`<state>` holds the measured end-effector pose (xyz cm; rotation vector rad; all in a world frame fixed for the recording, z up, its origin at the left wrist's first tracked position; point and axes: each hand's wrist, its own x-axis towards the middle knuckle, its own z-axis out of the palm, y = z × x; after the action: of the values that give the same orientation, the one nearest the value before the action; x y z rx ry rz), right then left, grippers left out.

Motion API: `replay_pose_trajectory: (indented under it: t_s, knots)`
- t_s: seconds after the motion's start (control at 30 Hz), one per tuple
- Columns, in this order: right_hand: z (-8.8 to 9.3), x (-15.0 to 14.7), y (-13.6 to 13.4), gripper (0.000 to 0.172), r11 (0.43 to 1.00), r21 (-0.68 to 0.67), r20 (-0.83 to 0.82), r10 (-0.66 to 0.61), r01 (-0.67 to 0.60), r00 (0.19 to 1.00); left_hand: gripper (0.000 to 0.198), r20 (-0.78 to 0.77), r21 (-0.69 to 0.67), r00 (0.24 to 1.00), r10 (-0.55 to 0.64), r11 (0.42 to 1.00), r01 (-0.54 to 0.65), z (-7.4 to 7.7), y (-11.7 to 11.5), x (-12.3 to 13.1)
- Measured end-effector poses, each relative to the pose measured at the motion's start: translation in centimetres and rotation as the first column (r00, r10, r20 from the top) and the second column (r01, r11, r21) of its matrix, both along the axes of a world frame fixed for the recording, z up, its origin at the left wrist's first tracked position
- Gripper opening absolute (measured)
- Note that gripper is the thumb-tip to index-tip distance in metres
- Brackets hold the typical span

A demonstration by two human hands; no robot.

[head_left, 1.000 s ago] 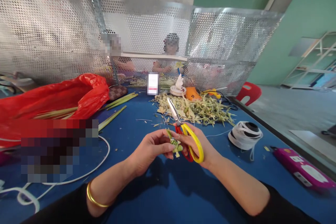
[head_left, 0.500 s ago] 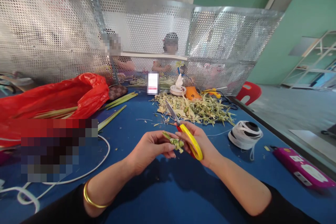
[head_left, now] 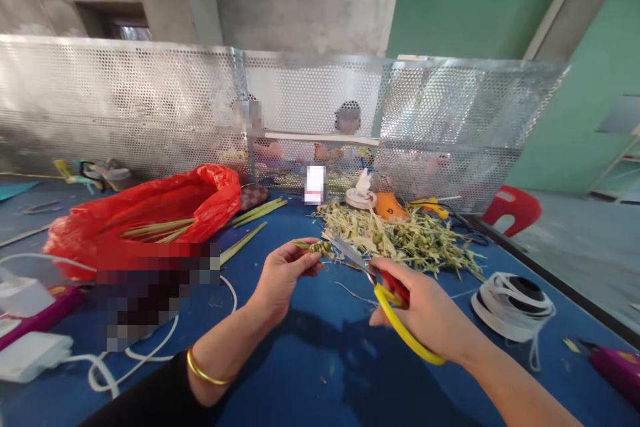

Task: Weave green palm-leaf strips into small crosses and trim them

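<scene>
My left hand (head_left: 289, 275) pinches a small green woven leaf piece (head_left: 321, 248) between thumb and fingers, held above the blue table. My right hand (head_left: 425, 303) is wrapped round scissors (head_left: 400, 327) with yellow and red handles. The scissor blades point up and left, their tips close to the leaf piece; whether they touch it I cannot tell. Just behind lies a wide heap of pale green leaf scraps (head_left: 400, 233). A thin loose strand (head_left: 356, 291) lies on the table below the blades.
At left sits a red plastic bag (head_left: 145, 193) holding long leaf strips, with more green strips (head_left: 245, 243) beside it. White cables and a white charger (head_left: 35, 355) lie front left. A spool of white ribbon (head_left: 511, 307) stands at right. Beyond the perforated metal screen (head_left: 310, 93) people sit.
My right hand has drawn right and away from the left, turning the scissors so the blades point at the leaf piece. The camera view has tilted up and swung left.
</scene>
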<state>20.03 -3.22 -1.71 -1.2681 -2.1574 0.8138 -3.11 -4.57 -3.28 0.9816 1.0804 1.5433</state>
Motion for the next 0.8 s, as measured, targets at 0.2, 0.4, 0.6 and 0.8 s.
replay_pose_trajectory:
  t_s: [0.2,0.4,0.6,0.8]
  knots:
    - [0.16,-0.13,-0.15,0.063,0.999,0.006,0.044,0.047,-0.047,0.998,0.026,-0.017,0.032,0.999,0.038,0.999,-0.038,-0.06,0.12,0.09]
    - [0.27,-0.27,-0.47,0.061,0.997,-0.025,0.050,0.068,-0.067,0.996,0.024,-0.018,0.040,0.999,0.042,0.998,-0.041,-0.03,0.06,0.29]
    - [0.75,-0.56,-0.61,0.039,0.995,-0.044,0.016,0.096,-0.095,0.995,0.023,-0.031,0.045,0.999,0.034,0.998,-0.033,0.02,-0.02,0.32]
    - [0.74,-0.76,-0.88,0.026,0.980,-0.114,-0.088,0.156,-0.165,0.984,0.023,0.007,0.060,1.000,0.027,0.998,-0.028,-0.38,0.23,0.18]
